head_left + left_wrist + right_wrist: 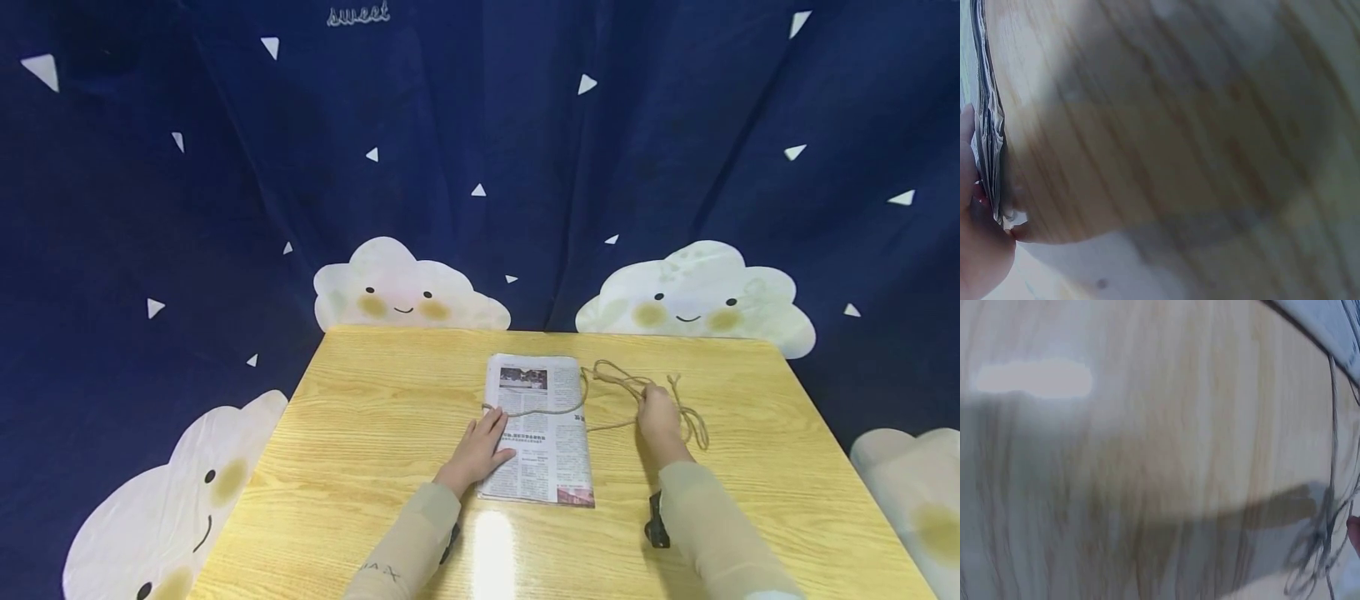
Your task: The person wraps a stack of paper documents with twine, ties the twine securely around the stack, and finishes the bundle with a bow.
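A folded stack of newspaper lies flat on the table, its layered edge visible in the left wrist view. My left hand rests on the stack's left side, fingers spread over the paper. A thin brown rope crosses the top of the newspaper from left to right. Another strand runs out at the stack's right edge. To the right of the paper, my right hand grips the rope, its loose loops lying around the hand. Only a fingertip of that hand shows in the right wrist view, beside the strands.
The wooden table spreads out on both sides of the newspaper. Behind its far edge hangs a dark blue curtain printed with smiling clouds and white triangles. Light glares off the tabletop in front of the paper.
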Motion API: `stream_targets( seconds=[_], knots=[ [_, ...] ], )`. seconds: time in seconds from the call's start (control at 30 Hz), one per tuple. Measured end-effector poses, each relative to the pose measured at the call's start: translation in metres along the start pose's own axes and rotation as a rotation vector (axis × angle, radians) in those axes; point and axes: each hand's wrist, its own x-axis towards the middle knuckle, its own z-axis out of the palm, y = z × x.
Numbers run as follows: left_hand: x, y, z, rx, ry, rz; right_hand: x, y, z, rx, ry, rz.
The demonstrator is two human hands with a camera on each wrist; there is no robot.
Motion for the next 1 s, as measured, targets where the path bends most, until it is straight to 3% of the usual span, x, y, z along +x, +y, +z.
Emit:
stream_targets(
  seconds=[0.2,0.53,0.67,0.73,0.8,0.9,1.0],
  knots=[
    [-0.001,0.002,-0.001,-0.006,-0.027,-0.025,-0.007,0.017,-0.017,0.011,-0.024,0.095],
    [0.000,0.002,0.000,-0.001,-0.016,-0.019,-0.008,0.032,-0.006,-0.050,-0.233,0.068],
    [0.000,0.001,0.000,0.001,-0.007,-0.016,-0.008,0.032,-0.008,-0.032,-0.061,0.050],
    [0.000,0.001,0.001,0.002,-0.007,-0.015,-0.009,0.033,-0.012,0.003,0.075,0.090],
    [0.001,0.001,0.001,0.002,-0.006,-0.012,-0.012,0.036,-0.020,0.067,0.169,0.185],
    [0.001,0.002,0.000,-0.001,-0.007,-0.008,-0.020,0.045,-0.032,0.148,0.188,0.358],
    [0.001,0.002,0.000,-0.002,-0.005,-0.008,-0.029,0.055,-0.039,0.170,0.127,0.457]
  ],
)
